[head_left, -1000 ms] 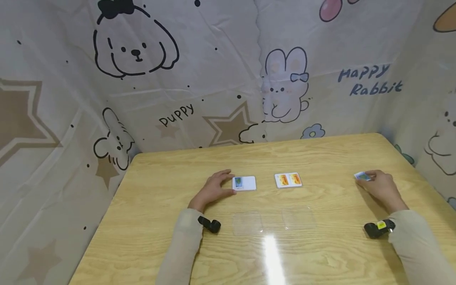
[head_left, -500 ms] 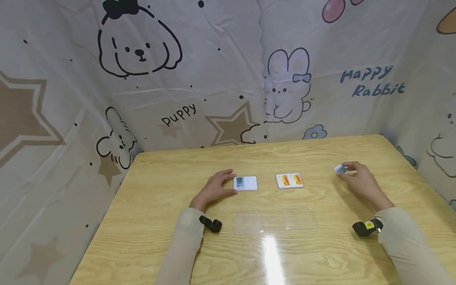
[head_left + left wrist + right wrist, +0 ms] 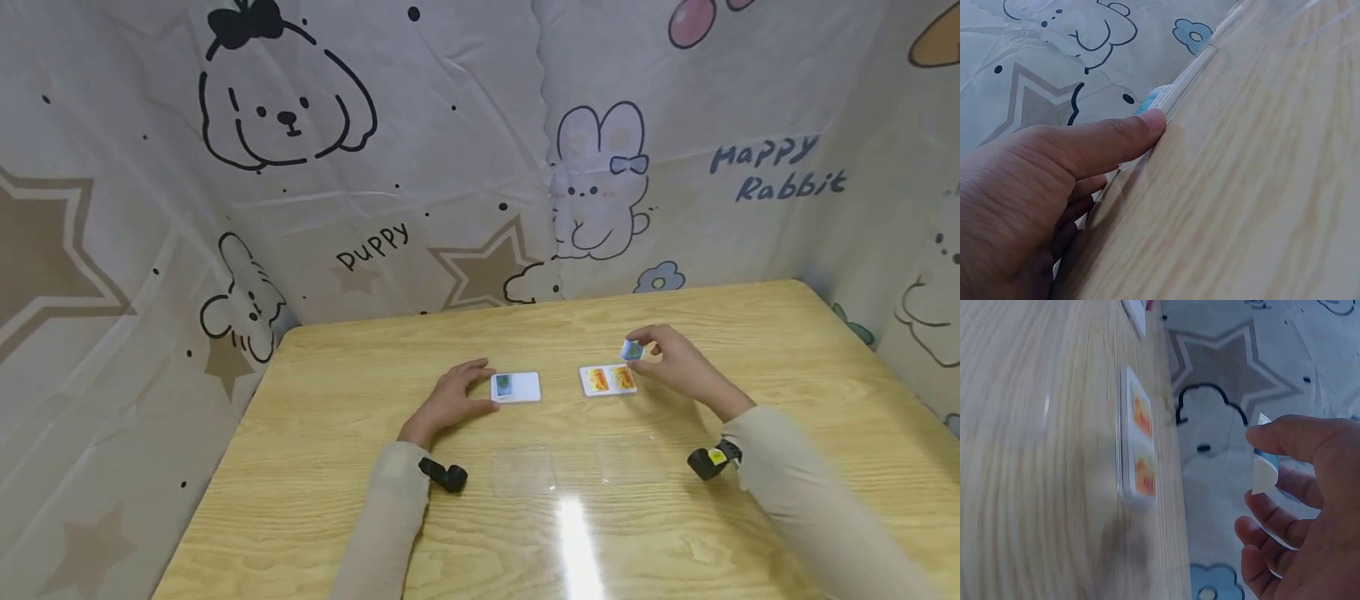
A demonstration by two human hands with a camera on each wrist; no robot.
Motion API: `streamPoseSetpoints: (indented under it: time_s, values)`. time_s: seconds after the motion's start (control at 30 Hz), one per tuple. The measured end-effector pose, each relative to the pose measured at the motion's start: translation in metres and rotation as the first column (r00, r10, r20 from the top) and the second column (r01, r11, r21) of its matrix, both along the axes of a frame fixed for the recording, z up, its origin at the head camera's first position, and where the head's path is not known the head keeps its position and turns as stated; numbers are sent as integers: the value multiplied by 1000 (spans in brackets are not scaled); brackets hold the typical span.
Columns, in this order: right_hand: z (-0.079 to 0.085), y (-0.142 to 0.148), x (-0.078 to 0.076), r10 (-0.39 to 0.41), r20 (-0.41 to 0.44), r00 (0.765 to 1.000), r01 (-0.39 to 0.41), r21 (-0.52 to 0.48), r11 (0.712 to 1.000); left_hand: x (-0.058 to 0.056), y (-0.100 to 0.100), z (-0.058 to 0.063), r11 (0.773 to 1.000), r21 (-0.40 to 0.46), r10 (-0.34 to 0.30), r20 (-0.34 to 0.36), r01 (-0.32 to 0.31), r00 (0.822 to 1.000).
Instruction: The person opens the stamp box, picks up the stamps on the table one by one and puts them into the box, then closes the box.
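My left hand (image 3: 448, 397) spans the left end of a flat white case (image 3: 527, 387), thumb at the near edge and forefinger at the far edge. A small blue-green printed sachet (image 3: 504, 384) lies on the left half of that case; the right half shows plain white. In the left wrist view the thumb (image 3: 1116, 140) presses the case's side. My right hand (image 3: 678, 367) pinches another small blue-green sachet (image 3: 1265, 469), with a saw-toothed white edge, between thumb and finger. It is held just beyond the right end of a second white case (image 3: 608, 392), which bears two orange printed sachets (image 3: 597, 379).
Two thin transparent square pieces (image 3: 522, 471) lie on the wooden table (image 3: 315, 500) nearer the front. A printed cloth (image 3: 420, 183) hangs behind the table and along its sides. Light glares on the tabletop at the front.
My right hand has travelled left across the table with the sachet, from the far right to the second case. My left hand has stayed at the first case.
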State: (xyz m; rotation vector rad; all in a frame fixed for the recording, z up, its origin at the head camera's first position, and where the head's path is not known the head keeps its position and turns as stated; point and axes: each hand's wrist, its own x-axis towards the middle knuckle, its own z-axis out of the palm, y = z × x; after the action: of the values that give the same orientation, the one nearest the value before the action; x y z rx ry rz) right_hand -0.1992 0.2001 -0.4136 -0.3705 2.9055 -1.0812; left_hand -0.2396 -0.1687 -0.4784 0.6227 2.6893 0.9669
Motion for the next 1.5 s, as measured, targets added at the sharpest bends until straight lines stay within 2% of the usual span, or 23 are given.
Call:
streamPoseSetpoints:
  time_s: [0.17,0.3,0.53,0.7,1.03,1.23,1.5]
  values:
    - [1,-34,-9,94,-19,995,-94,2,996,-1,-2,-1,1000,4,-2,-1,2,1000]
    - [0,-59,-14,132,-28,991,-132,-2,991,-2,-1,-2,1000,13,-17,-8,17,1000]
    - [-8,-96,-22,168,6,986,-168,35,985,-4,-1,-3,1000,2,-28,-14,28,1000]
    - [-14,-107,-28,185,-10,983,-183,83,980,-5,2,-4,1000,-1,-19,-13,19,1000]
    - [-29,-123,-40,229,41,973,-232,145,962,-3,-1,-3,1000,1,-17,-9,17,1000]
    - [-35,-129,-39,239,33,970,-240,228,944,-3,-1,-3,1000,10,-17,-1,17,1000]
    - [-36,-132,-35,234,32,972,-235,229,944,-2,-2,-4,1000,12,2,10,-2,1000]
